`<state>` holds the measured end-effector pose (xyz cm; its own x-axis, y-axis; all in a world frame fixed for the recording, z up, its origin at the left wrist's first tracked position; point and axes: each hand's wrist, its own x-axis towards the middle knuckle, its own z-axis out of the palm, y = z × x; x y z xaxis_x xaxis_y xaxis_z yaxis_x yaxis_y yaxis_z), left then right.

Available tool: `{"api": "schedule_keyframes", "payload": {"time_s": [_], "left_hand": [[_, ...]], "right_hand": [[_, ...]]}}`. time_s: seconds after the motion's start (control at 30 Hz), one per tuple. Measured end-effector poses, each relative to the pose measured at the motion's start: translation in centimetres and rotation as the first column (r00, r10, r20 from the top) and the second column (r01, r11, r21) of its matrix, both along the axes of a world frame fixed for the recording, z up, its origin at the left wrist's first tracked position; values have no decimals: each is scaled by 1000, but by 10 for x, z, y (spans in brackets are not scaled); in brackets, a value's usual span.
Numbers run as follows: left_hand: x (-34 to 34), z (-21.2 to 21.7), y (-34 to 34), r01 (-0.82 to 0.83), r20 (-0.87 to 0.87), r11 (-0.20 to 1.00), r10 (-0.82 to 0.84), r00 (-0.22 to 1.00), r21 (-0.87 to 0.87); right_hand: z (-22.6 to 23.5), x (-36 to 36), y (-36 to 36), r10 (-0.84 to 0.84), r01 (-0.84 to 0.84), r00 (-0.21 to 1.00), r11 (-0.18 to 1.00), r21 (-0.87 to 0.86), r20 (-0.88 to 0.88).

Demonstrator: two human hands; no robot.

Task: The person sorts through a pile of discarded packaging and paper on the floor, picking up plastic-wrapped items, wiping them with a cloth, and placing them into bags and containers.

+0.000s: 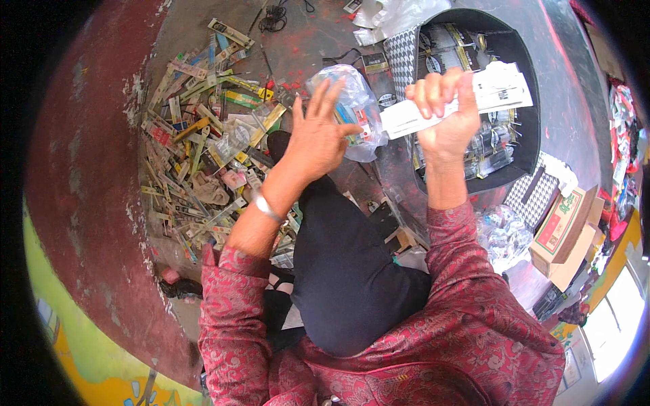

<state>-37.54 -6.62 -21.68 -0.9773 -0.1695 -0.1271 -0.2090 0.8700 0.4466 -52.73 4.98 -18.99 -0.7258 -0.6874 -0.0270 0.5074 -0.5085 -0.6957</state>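
My right hand (447, 118) is wrapped round a bundle of long, flat white packets (502, 88), held over the near left part of a black fabric bin (531, 128). What the packets contain is hidden. Inside the bin lie several slim black-and-clear packages (450, 44). My left hand (318, 139), with a silvery bangle at its wrist, is raised with fingers spread and holds nothing. It is nearest to a clear plastic bag (365, 111) on the floor, which has some coloured pieces in it; whether fingers touch the bag I cannot tell.
A wide heap of long thin packages and strips (196, 142) covers the floor at the left, beside a dark red wall (95, 135). At the right stand an open cardboard box (558, 227) and a bundle in clear plastic (504, 233). White plastic sheeting (399, 17) lies at the back.
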Motion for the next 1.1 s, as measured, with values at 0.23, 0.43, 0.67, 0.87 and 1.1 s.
{"api": "schedule_keyframes", "payload": {"time_s": [0.23, 0.43, 0.67, 0.87, 1.1], "left_hand": [[-17, -47, -25, -41, 62, 995, 46, 997, -93], [-17, -34, -41, -111, -101, 945, 149, 984, 308], [5, -33, -35, -209, -101, 946, 239, 966, 246], [8, -32, -36, -192, -95, 958, 216, 972, 212], [12, -33, -38, -273, -107, 923, 311, 944, 272]], "right_hand": [[-32, 48, -28, -2, 107, 923, 962, 250, -386], [-88, 67, -18, 275, 122, 827, 764, 634, -491], [-101, 50, -11, -46, 281, 927, 742, 608, -372], [-72, 42, -25, -63, 158, 961, 923, 351, -268], [-59, 57, -44, 87, 140, 827, 925, 352, -556]]}}
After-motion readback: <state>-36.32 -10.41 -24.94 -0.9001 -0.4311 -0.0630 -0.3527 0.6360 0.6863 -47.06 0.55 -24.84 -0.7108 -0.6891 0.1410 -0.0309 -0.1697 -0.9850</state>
